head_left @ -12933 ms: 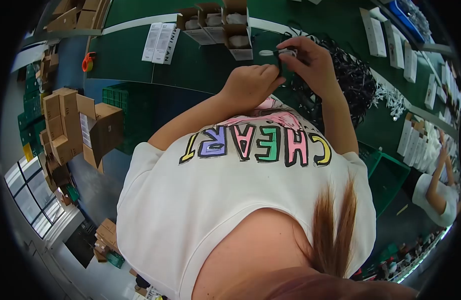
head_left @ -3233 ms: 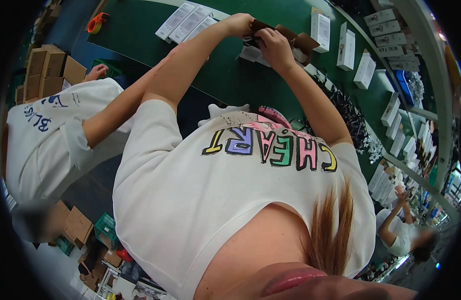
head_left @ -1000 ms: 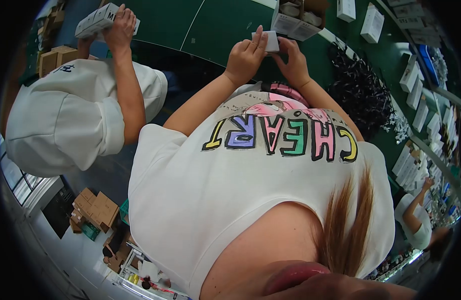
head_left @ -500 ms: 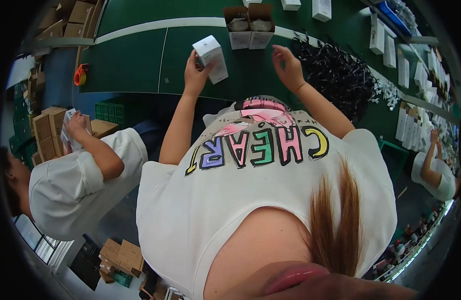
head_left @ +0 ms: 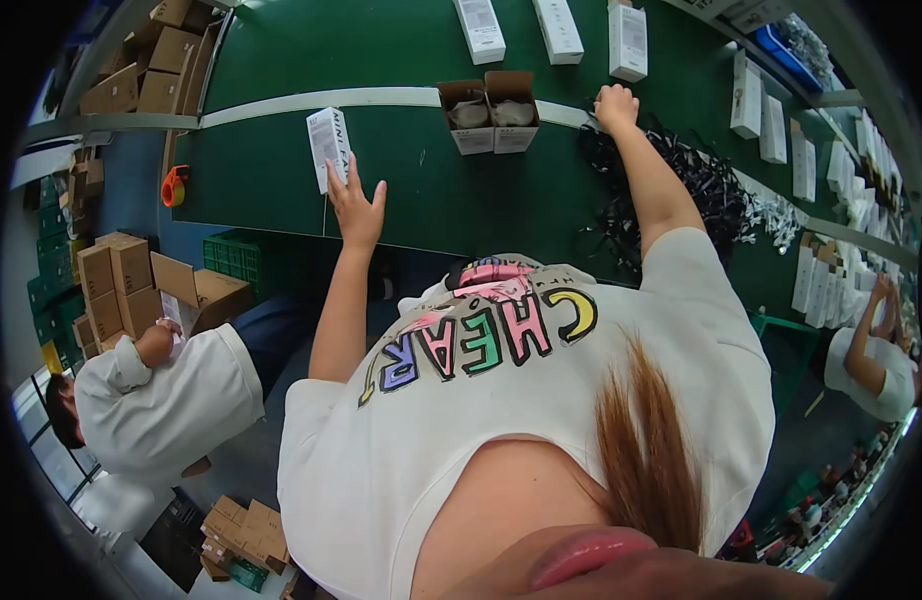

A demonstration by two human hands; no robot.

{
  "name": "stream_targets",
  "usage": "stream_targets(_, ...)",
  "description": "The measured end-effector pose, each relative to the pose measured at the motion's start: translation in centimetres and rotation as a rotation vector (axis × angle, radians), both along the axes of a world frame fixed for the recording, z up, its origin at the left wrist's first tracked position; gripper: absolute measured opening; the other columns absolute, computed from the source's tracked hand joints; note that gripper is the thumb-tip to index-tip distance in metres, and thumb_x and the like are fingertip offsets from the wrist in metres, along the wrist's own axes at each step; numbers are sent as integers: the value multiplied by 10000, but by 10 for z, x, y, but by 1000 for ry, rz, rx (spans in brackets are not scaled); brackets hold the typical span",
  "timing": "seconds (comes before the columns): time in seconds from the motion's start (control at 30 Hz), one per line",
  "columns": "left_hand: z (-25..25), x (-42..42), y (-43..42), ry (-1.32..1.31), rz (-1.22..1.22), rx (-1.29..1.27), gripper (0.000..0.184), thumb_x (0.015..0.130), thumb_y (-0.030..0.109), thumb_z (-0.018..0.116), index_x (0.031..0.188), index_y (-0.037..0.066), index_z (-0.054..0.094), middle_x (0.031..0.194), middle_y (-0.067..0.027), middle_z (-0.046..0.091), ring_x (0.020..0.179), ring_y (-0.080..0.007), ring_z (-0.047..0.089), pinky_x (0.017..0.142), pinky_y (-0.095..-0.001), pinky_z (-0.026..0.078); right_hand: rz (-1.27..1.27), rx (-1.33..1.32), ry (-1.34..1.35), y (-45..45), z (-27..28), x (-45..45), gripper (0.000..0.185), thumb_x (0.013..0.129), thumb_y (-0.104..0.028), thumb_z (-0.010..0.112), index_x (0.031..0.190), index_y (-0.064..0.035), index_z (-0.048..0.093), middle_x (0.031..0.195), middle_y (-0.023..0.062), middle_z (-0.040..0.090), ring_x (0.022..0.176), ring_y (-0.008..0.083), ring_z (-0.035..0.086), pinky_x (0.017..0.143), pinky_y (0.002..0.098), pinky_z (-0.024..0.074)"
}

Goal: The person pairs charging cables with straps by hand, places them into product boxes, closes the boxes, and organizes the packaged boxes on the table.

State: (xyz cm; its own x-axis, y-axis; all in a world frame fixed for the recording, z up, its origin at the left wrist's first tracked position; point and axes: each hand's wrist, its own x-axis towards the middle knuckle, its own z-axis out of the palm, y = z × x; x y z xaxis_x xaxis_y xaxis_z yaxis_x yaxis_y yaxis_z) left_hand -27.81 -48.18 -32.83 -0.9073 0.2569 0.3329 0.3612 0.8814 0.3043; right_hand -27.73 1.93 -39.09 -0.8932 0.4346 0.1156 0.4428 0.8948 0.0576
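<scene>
A white printed carton (head_left: 327, 138) lies on the green table to the left. My left hand (head_left: 357, 212) is at its near end, fingers spread, with the fingertips at the carton's edge; whether they touch it I cannot tell. Farther right, my right hand (head_left: 617, 106) is above the far edge of a heap of shiny black strips (head_left: 671, 185). Its fingers are curled together, and what is in them, if anything, cannot be made out. Between the hands stand two open brown-flapped boxes (head_left: 489, 112) with pale wrapped contents.
Several white cartons (head_left: 629, 45) lie across the table's far side. An orange tape dispenser (head_left: 175, 186) sits at the left table edge. A co-worker (head_left: 166, 400) is at the left by stacked brown cartons (head_left: 114, 285); another person (head_left: 871, 355) works far right.
The white carton has gone from my left hand's grip to the table, farther left, and that hand has opened. My right hand has reached outward to the black strips, its fingers closing.
</scene>
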Motion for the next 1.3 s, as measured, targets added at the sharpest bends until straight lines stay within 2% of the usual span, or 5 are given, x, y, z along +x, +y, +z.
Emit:
stream_targets(0.23, 26, 63, 10, -99, -103, 156, 618, 888, 188, 628, 1444, 120, 367, 1523, -229, 195, 1360, -391, 297, 1083, -462, 316, 474, -1858, 32, 34, 164, 63, 51, 903, -116, 599, 868, -80, 605, 760, 12, 601, 668, 96, 557, 690, 208, 447)
stream_targets(0.57, 202, -1, 169, 85, -954, 884, 597, 887, 134, 640, 1425, 134, 382, 1526, -108, 262, 1331, -297, 373, 1047, -408, 383, 675, -1238, 680, 43, 340, 159, 142, 876, -70, 635, 996, -5, 597, 646, 8, 524, 458, 46, 375, 412, 182, 299)
stream_targets(0.93, 304, 14, 258, -441, -1127, 1279, 280, 1030, 198, 385, 853, 48, 541, 640, 26, 436, 518, -45, 307, 477, -185, 240, 926, -1295, 802, -68, 487, 195, 183, 902, -80, 620, 1058, 12, 591, 580, -25, 447, 395, 28, 300, 361, 156, 246)
stream_targets(1.03, 337, 37, 275, -499, -1199, 1198, 225, 1011, 177, 422, 878, 47, 549, 671, 18, 466, 543, -49, 340, 497, -183, 262, 314, -1199, 814, -92, 466, 197, 225, 908, -82, 613, 1100, 32, 581, 591, -19, 461, 395, 29, 289, 370, 149, 227)
stream_targets(1.3, 318, 14, 318, -729, -1387, 571, 116, 937, 112, 555, 1032, 46, 564, 858, -37, 582, 710, -78, 485, 628, -186, 370, 932, -1330, 837, -36, 461, 222, 204, 936, -75, 566, 1110, 30, 582, 667, 3, 531, 400, 23, 291, 375, 149, 217)
